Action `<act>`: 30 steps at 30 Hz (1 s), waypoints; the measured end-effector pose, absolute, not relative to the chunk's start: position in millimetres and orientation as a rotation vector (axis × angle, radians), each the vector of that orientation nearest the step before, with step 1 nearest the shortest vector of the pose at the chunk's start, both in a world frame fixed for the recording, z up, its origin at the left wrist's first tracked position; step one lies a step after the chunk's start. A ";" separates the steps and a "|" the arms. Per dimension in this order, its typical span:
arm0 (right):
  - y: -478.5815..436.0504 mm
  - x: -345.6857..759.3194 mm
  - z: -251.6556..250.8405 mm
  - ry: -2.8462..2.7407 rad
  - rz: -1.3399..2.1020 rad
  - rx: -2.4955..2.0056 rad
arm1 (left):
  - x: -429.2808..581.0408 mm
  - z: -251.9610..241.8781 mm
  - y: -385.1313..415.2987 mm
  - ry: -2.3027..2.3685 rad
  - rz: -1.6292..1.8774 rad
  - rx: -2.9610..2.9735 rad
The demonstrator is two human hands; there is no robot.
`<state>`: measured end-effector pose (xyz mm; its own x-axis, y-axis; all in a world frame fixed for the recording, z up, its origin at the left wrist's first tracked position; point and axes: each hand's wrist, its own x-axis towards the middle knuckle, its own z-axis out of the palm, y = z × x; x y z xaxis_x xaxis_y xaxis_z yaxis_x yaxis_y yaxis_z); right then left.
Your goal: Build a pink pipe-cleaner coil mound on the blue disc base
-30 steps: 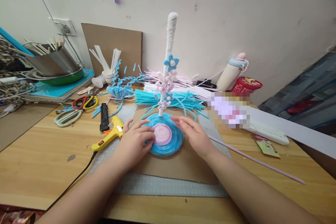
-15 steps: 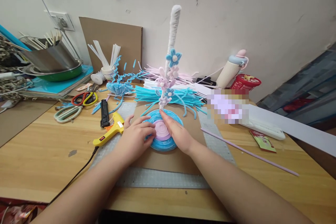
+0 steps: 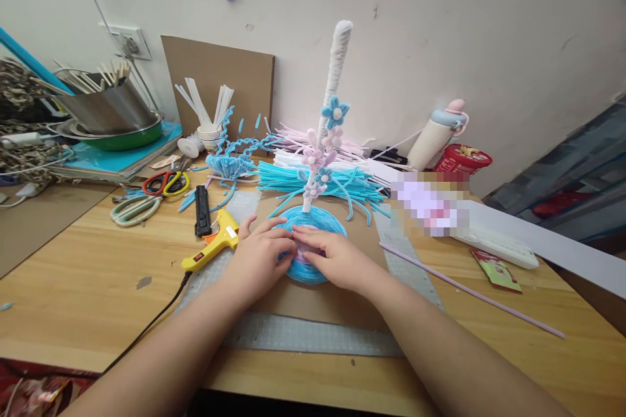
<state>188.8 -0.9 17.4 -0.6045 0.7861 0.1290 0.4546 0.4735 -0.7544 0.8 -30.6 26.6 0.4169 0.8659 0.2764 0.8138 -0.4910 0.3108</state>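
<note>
A round disc of coiled pipe cleaners point(image 3: 323, 214), blue with a pink centre, lies on the brown cardboard in front of me. From its far edge rises a wrapped white post point(image 3: 337, 55), leaning a little right, with blue and pink fuzzy flowers point(image 3: 335, 113) on its lower half. My left hand point(image 3: 264, 254) rests on the disc's left side, fingers spread and bent over it. Across the pink centre lies my right hand point(image 3: 337, 259), its fingers stretched out and nearly meeting the left fingertips. Both hands cover much of the disc.
Left of the hands are a yellow glue gun point(image 3: 215, 247) with its cord, a black tool point(image 3: 202, 212) and scissors point(image 3: 137, 210). Blue pipe cleaners point(image 3: 323, 184) are piled behind. At right lie a pink pipe cleaner point(image 3: 469, 288), a sachet point(image 3: 496, 270) and a bottle point(image 3: 433, 137).
My right hand has moved from the disc's right edge in over its pink centre, its fingers now pointing left. The left hand stays on the disc. The whole view has shifted slightly.
</note>
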 end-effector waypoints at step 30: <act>-7.5 183.8 5.4 -2.144 0.759 -1.082 | -76.5 17.9 -53.7 2.465 0.219 2.284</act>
